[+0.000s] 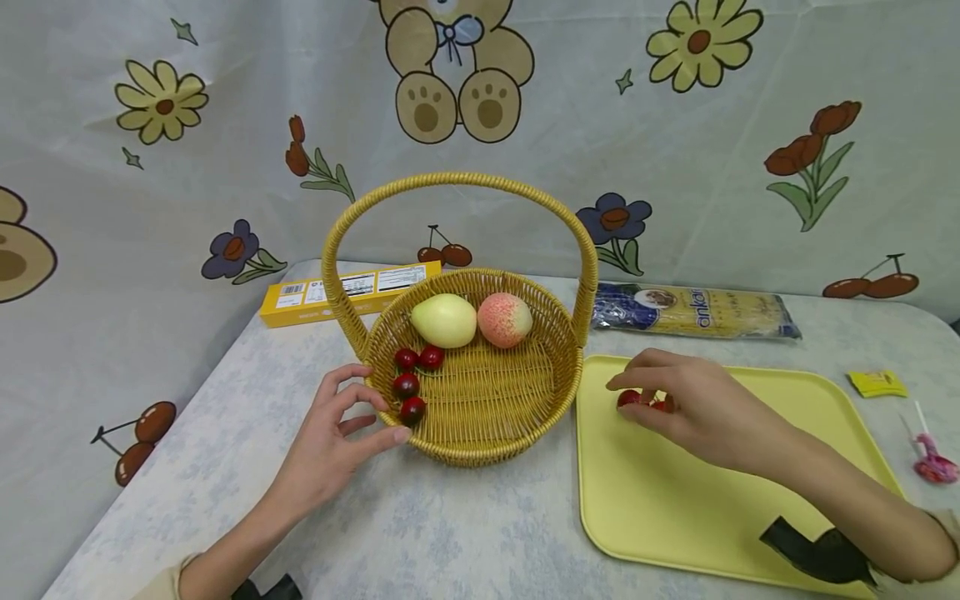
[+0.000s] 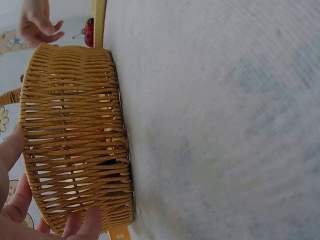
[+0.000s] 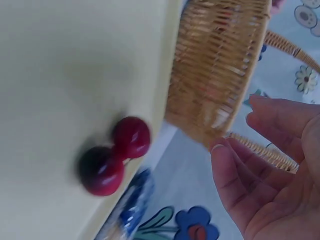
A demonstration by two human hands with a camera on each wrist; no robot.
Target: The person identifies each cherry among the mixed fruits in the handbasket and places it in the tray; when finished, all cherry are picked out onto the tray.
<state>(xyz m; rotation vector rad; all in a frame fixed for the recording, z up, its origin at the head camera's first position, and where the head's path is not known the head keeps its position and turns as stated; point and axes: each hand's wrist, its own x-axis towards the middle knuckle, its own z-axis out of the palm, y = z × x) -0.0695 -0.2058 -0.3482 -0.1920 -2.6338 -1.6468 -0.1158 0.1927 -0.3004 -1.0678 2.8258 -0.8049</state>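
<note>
The right grip [image 1: 701, 404] hovers spread near two cherries [image 3: 131, 137] — the left grip [image 1: 332, 435], also spread, touches the basket [image 1: 491, 396].

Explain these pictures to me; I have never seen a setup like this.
There is no machine: these are a person's bare hands. The wide picture comes from a camera on the head, looking forward and down. The other two come from cameras on each wrist.

On the table stands a basket with a yellow fruit, a peach and four cherries. Right of it is a tray with two more cherries; a box, a long pack, a small packet and a lollipop lie nearby.

The left hand rests its fingers on the basket. The right hand is over the tray, apart from its cherries, as the right wrist view shows, and holds nothing.
</note>
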